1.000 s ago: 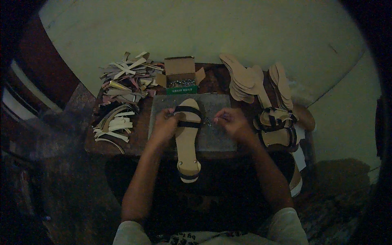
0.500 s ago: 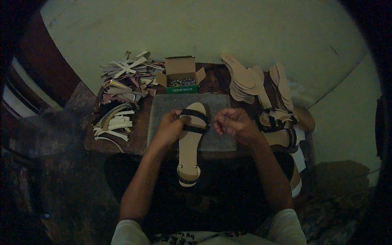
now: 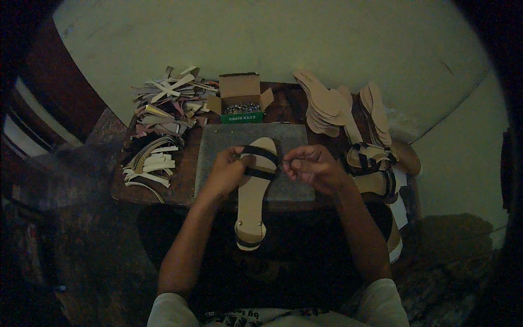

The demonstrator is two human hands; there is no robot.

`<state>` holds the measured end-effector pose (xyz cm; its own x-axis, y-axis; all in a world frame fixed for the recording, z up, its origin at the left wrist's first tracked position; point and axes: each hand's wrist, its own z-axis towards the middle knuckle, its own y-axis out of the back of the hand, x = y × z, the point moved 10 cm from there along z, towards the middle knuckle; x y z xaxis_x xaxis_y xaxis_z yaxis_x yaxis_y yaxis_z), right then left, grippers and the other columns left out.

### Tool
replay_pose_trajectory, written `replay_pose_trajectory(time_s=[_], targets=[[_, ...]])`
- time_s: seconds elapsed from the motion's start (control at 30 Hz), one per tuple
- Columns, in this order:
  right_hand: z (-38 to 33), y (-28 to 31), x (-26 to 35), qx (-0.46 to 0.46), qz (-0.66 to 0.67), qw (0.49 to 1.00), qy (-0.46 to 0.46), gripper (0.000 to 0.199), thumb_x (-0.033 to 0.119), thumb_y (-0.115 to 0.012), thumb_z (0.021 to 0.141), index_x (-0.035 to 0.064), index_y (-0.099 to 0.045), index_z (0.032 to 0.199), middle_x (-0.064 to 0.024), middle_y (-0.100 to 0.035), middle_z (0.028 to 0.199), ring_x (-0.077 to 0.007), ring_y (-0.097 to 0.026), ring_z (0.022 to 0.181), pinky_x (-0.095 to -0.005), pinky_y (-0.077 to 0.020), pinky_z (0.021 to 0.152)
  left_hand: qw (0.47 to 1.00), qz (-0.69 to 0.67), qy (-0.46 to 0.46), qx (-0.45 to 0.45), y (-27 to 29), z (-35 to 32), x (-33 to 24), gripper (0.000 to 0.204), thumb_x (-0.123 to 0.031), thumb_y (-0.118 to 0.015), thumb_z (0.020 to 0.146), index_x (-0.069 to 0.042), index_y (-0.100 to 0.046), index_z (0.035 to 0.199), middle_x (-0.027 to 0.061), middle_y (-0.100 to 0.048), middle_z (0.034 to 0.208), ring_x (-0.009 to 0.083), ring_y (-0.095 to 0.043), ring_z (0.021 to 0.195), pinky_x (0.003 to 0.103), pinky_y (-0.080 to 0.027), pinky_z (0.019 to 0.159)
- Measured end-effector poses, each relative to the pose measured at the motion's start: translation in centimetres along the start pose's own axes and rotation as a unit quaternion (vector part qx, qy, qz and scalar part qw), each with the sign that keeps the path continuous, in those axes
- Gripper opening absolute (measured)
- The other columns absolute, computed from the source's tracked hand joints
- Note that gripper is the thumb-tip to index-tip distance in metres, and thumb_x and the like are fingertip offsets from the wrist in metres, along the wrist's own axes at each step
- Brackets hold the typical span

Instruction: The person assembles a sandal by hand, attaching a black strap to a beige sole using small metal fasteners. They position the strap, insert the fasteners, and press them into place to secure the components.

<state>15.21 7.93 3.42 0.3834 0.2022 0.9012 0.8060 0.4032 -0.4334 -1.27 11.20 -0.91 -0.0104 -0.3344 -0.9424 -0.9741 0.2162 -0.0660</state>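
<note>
A tan sandal with two black straps across its front part and a black band at the heel points away from me. Two shiny stud heads sit near its heel. My left hand grips it by the left side at the straps, the thumb on top. Close to the right ends of the straps, my right hand has its thumb and fingers pinched together. Whatever those fingertips hold, if anything, is too small and dark to make out. Beneath the hands lies a grey pad on the wooden table.
An open green box of metal nails stands behind the pad. Heaps of strap strips cover the left side. Tan sole pieces are stacked at the back right, with more strapped sandals nearer. A pale wall rises behind.
My right hand's fingertips have come slightly closer to the right edge of the sandal's straps. My left hand keeps its hold, and the sandal has hardly shifted.
</note>
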Motion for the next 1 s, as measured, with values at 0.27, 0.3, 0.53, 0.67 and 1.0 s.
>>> replay_pose_trajectory(time_s=[0.27,0.3,0.53,0.67,1.0], targets=[[-0.2,1.1,2.1,-0.136,-0.266,0.954,0.019,0.016,0.008,-0.071,0.083,-0.0017,-0.070,0.097,-0.0099,-0.067,0.098,-0.0176,-0.063,0.094,-0.0316,-0.0489,0.084,0.998,0.052,0.007,0.022,-0.2,-0.2,-0.1,0.034,-0.018,-0.067,0.086,0.001,-0.058,0.113,0.0103,-0.066,0.097,0.0185,-0.063,0.087,0.032,-0.051,0.075],[-0.3,1.4,2.6,-0.156,-0.303,0.939,0.039,0.015,0.007,-0.072,0.083,-0.0013,-0.071,0.095,-0.0096,-0.067,0.099,-0.0176,-0.063,0.095,-0.0313,-0.0486,0.086,0.999,0.048,0.011,0.017,-0.4,-0.5,-0.2,0.033,-0.018,-0.067,0.086,0.000,-0.058,0.113,0.0100,-0.066,0.097,0.0184,-0.063,0.088,0.031,-0.051,0.075],[0.1,0.1,4.0,-0.087,-0.408,0.899,0.130,0.018,0.003,-0.073,0.076,0.0003,-0.073,0.093,-0.0109,-0.065,0.106,-0.0196,-0.062,0.098,-0.0317,-0.0483,0.086,0.991,0.012,0.069,0.116,-2.1,-0.6,1.2,0.026,-0.017,-0.068,0.084,-0.002,-0.063,0.105,0.0078,-0.068,0.093,0.0177,-0.065,0.082,0.031,-0.053,0.073],[0.5,1.0,1.6,-0.040,-0.373,0.925,0.059,0.018,0.004,-0.072,0.077,0.0006,-0.073,0.095,-0.0110,-0.066,0.105,-0.0196,-0.064,0.096,-0.0306,-0.0510,0.083,0.978,-0.017,0.113,0.175,-3.5,-1.3,1.4,0.024,-0.015,-0.068,0.084,-0.002,-0.065,0.104,0.0063,-0.069,0.091,0.0174,-0.066,0.077,0.031,-0.053,0.071],[0.6,1.0,1.3,-0.027,-0.365,0.927,0.081,0.015,0.003,-0.070,0.079,-0.0002,-0.071,0.094,-0.0118,-0.067,0.106,-0.0227,-0.066,0.096,-0.0330,-0.0539,0.083,0.971,-0.020,0.113,0.211,-4.1,-0.6,3.0,0.026,-0.015,-0.066,0.085,-0.002,-0.064,0.108,0.0049,-0.068,0.092,0.0140,-0.065,0.078,0.027,-0.054,0.069]])
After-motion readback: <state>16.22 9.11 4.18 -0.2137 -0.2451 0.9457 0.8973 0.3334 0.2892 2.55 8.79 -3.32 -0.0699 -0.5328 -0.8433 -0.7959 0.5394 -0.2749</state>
